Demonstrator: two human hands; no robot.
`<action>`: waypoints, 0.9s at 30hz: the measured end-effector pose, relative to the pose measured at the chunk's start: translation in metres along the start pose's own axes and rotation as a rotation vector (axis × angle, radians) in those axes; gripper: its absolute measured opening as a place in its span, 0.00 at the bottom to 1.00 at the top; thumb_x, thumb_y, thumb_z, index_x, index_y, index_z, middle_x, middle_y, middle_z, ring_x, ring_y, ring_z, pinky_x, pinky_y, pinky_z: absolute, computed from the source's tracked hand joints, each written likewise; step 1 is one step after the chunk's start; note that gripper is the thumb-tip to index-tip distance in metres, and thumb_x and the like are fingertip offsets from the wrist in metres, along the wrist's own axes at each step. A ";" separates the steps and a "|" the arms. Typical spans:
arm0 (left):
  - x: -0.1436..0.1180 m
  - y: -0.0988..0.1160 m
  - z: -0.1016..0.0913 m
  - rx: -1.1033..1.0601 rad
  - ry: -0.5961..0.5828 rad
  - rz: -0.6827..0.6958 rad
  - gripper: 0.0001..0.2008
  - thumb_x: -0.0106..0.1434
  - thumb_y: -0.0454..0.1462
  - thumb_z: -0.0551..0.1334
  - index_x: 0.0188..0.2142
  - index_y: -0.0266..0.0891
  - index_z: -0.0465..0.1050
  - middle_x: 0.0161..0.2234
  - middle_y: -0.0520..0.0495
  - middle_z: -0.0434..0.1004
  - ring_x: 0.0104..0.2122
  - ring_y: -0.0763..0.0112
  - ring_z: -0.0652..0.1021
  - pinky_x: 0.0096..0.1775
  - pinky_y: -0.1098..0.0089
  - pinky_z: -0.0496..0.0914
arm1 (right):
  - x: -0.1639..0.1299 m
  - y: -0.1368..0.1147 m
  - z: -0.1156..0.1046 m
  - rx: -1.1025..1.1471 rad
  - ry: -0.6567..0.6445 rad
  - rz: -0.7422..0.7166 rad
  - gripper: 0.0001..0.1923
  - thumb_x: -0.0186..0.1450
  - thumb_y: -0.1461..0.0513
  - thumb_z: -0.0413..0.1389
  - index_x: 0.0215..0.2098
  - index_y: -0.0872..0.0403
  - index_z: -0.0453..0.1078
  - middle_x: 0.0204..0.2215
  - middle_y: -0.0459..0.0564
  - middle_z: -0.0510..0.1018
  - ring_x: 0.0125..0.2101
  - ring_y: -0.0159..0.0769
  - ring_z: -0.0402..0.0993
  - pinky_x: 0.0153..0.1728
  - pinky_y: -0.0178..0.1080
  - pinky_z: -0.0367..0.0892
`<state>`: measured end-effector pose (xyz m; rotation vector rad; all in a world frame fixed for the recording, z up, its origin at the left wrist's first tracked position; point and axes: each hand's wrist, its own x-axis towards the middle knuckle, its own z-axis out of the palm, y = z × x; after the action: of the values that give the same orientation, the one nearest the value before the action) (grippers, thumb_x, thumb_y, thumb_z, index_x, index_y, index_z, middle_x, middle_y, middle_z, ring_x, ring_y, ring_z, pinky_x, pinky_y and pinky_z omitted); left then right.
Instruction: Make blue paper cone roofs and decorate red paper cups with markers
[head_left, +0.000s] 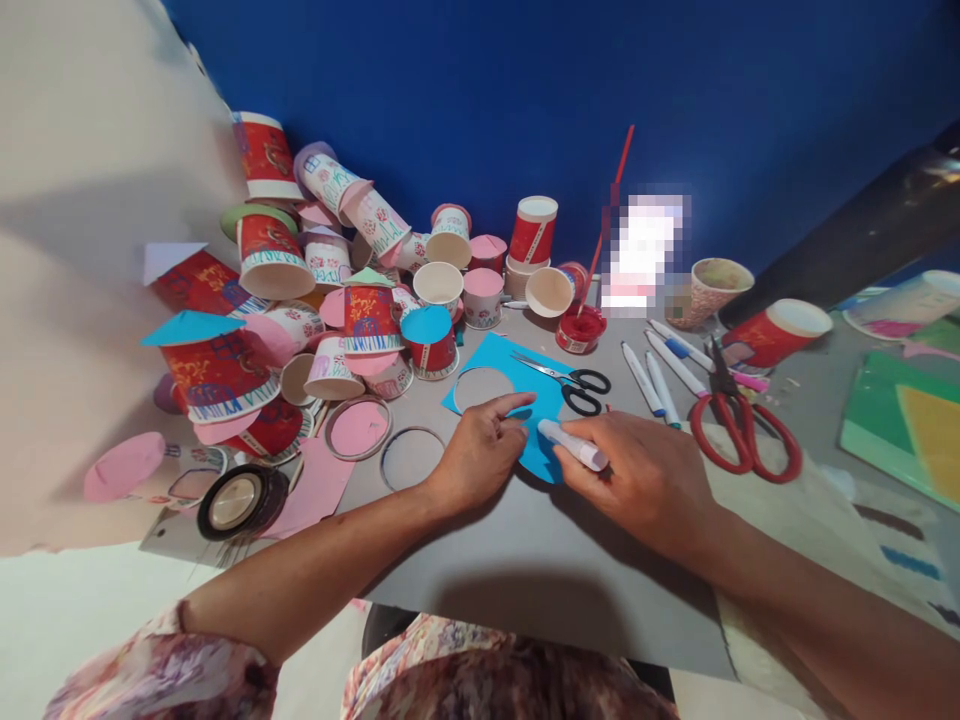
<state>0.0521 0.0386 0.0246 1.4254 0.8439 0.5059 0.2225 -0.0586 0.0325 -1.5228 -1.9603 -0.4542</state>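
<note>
Now pressing down with the left hand [480, 450], fingers spread flat and apart, index finger stretching out over the blue paper [541, 395], one sheet, lying on the grey surface [540, 560] just in front of both hands. Gripping one white glue stick [574, 445] in the right hand [637, 480], grip clamped around its barrel, tip pointing left and touching the near edge of the blue paper. Showing one round hole [481, 387] cut out of that sheet, just beyond the left fingertips.

Lying on the blue paper's far corner: one pair of black-handled scissors [577, 385]. Resting to the right, well clear of the hand: one pair of red-handled scissors [739, 425]. Lying between the two pairs: five or so markers [652, 380] (some overlapping, so hard to count exactly). Sitting beyond the paper: one small red paint pot [580, 329].

Piling up at the left against the blue wall: well over a dozen decorated paper cups [367, 320], many tipped over, several capped with pink or blue paper circles. Lying near the left forearm: two loose rings [409, 455], one of them filled with pink, and one roll of dark tape [240, 500]. Standing farther right: one red cup on its side [776, 332].
</note>
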 end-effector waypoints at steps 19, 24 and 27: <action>0.000 0.008 0.006 -0.388 -0.062 -0.167 0.33 0.50 0.36 0.68 0.57 0.29 0.73 0.27 0.49 0.78 0.26 0.70 0.76 0.31 0.68 0.72 | 0.000 0.007 0.000 -0.002 -0.007 0.017 0.05 0.69 0.62 0.57 0.38 0.55 0.75 0.24 0.46 0.81 0.25 0.37 0.77 0.26 0.38 0.62; 0.002 0.005 0.002 -0.230 -0.023 -0.134 0.31 0.53 0.39 0.69 0.56 0.26 0.74 0.19 0.56 0.68 0.19 0.77 0.65 0.25 0.73 0.59 | 0.002 0.008 -0.004 0.142 -0.006 0.137 0.07 0.69 0.59 0.58 0.39 0.54 0.76 0.26 0.46 0.81 0.22 0.33 0.74 0.25 0.36 0.63; 0.003 0.002 -0.001 -0.105 0.017 -0.081 0.27 0.55 0.38 0.67 0.53 0.27 0.77 0.16 0.59 0.59 0.19 0.79 0.58 0.24 0.73 0.52 | 0.004 0.009 -0.008 0.141 0.059 0.226 0.08 0.68 0.58 0.59 0.38 0.54 0.77 0.25 0.47 0.82 0.20 0.31 0.72 0.24 0.36 0.62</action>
<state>0.0538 0.0419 0.0257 1.2875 0.8724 0.4942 0.2325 -0.0584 0.0404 -1.5974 -1.7125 -0.2569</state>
